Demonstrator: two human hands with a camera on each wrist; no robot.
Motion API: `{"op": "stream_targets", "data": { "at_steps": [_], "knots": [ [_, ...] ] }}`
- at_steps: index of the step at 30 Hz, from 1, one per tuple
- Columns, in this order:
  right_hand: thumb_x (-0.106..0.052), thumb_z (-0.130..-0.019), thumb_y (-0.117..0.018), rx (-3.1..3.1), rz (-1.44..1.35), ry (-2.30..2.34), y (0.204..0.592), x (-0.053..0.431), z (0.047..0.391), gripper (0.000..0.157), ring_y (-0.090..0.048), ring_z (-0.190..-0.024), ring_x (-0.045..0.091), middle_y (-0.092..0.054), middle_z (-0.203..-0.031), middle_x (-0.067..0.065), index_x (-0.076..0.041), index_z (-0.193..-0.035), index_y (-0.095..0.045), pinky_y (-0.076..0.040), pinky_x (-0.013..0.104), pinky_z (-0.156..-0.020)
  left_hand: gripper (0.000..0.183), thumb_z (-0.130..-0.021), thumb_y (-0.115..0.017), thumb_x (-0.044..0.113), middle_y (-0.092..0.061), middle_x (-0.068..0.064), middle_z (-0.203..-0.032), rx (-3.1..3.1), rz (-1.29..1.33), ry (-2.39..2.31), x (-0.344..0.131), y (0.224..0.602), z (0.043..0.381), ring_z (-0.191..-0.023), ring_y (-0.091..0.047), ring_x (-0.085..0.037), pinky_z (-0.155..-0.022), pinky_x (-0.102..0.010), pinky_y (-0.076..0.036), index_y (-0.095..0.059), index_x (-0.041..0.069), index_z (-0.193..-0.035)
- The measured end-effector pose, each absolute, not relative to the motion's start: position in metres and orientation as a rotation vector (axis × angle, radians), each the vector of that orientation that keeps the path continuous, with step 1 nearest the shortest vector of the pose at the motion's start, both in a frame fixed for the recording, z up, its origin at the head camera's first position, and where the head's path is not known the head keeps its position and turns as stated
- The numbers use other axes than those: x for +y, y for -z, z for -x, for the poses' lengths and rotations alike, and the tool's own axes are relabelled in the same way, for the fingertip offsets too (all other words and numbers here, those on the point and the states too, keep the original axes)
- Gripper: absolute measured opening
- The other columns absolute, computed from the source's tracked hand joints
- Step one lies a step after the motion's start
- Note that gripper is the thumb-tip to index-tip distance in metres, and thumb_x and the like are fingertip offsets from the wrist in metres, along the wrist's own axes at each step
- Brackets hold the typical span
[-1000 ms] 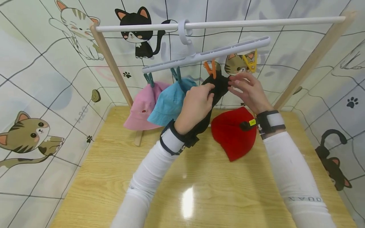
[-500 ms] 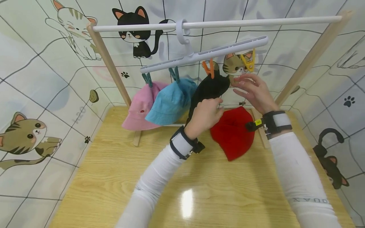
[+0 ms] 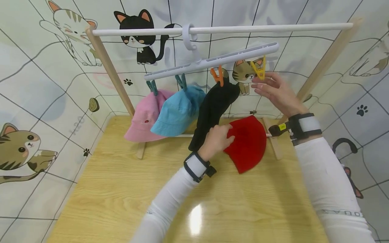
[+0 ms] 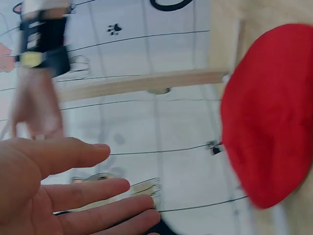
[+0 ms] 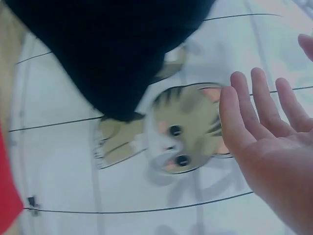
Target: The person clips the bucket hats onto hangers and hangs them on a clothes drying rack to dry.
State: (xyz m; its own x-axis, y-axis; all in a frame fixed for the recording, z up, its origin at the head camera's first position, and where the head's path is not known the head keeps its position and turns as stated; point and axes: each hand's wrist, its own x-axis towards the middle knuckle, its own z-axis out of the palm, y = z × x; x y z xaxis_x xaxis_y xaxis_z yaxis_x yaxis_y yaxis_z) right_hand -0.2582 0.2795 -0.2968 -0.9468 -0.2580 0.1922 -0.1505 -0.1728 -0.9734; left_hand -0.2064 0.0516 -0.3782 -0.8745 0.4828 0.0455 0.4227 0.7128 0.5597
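Observation:
My left hand [image 3: 215,141], fingers extended and holding nothing, is beside the red bucket hat [image 3: 247,143] lying on the table; the left wrist view shows its straight fingers [image 4: 105,205] apart from the hat. My right hand [image 3: 278,92] is raised just below the yellow clothespin [image 3: 259,70] at the hanger's right end, its fingers [image 5: 266,107] straight. A black hat [image 3: 214,109] hangs tilted from an orange clothespin [image 3: 218,76]. Left of it, a blue bucket hat [image 3: 179,111] and a pink bucket hat [image 3: 147,116] hang from green clothespins [image 3: 181,82].
The pale hanger [image 3: 212,61] tilts up to the right, hooked on the white rod [image 3: 267,29] of a wooden-legged rack. Walls printed with cartoon cats surround the wooden table [image 3: 121,189]. The rack's right leg [image 3: 325,60] stands behind my right hand.
My left hand has left the black hat and moved down towards the red hat. My right hand has shifted right from beside the black hat to the yellow clothespin.

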Motion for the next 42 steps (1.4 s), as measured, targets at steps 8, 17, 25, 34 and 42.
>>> {"op": "stream_targets", "data": {
  "at_steps": [8, 17, 25, 34, 42],
  "knots": [
    [0.009, -0.095, -0.044, 1.866, 0.682, 2.391, 0.265, 0.275, 0.256, 0.042, -0.05, -0.119, 0.029, -0.043, -0.128, 0.018, -0.003, -0.135, -0.043, -0.043, 0.028, -0.097, 0.038, -0.09, -0.069, 0.021, -0.07, -0.005, -0.098, 2.769, -0.673, -0.775, 0.069, 0.419, 0.2, -0.062, -0.054, -0.011, -0.053, -0.019, -0.042, -0.062, 0.004, -0.123],
    [0.007, -0.096, -0.045, 1.904, 0.745, 2.368, 0.253, 0.268, 0.258, 0.039, -0.043, -0.121, 0.028, -0.044, -0.129, 0.018, -0.005, -0.133, -0.047, -0.042, 0.025, -0.096, 0.033, -0.091, -0.067, 0.019, -0.053, 0.002, -0.061, 2.708, -0.673, -0.772, 0.073, 0.457, 0.199, -0.049, -0.045, -0.009, -0.05, -0.02, -0.038, -0.064, 0.001, -0.119],
    [0.003, -0.098, -0.046, 1.828, 0.729, 2.397, 0.246, 0.26, 0.262, 0.036, -0.046, -0.124, 0.033, -0.046, -0.129, 0.018, -0.005, -0.134, -0.047, -0.041, 0.028, -0.099, 0.021, -0.091, -0.066, 0.015, -0.055, 0.001, -0.063, 2.68, -0.533, -0.801, 0.071, 0.483, 0.204, -0.052, -0.05, -0.011, -0.048, -0.021, -0.04, -0.065, 0.002, -0.108],
    [0.0, -0.1, -0.045, 1.587, 0.735, 2.516, 0.249, 0.255, 0.265, 0.016, -0.041, -0.125, 0.035, -0.049, -0.131, 0.023, 0.005, -0.114, -0.053, -0.04, 0.036, -0.099, 0.019, -0.09, -0.064, 0.007, -0.06, -0.005, -0.079, 2.609, -0.49, -0.985, 0.064, 0.497, 0.214, -0.066, -0.055, -0.015, -0.057, -0.023, -0.044, -0.064, -0.003, -0.106],
    [0.001, -0.1, -0.045, 1.51, 0.722, 2.537, 0.257, 0.25, 0.265, 0.013, -0.051, -0.115, 0.037, -0.055, -0.123, 0.024, 0.008, -0.102, -0.056, -0.044, 0.036, -0.097, 0.016, -0.088, -0.063, 0.007, -0.059, -0.008, -0.086, 2.74, -0.43, -1.016, 0.062, 0.506, 0.224, -0.079, -0.055, -0.02, -0.069, -0.029, -0.045, -0.061, -0.002, -0.101]
  ]
}}
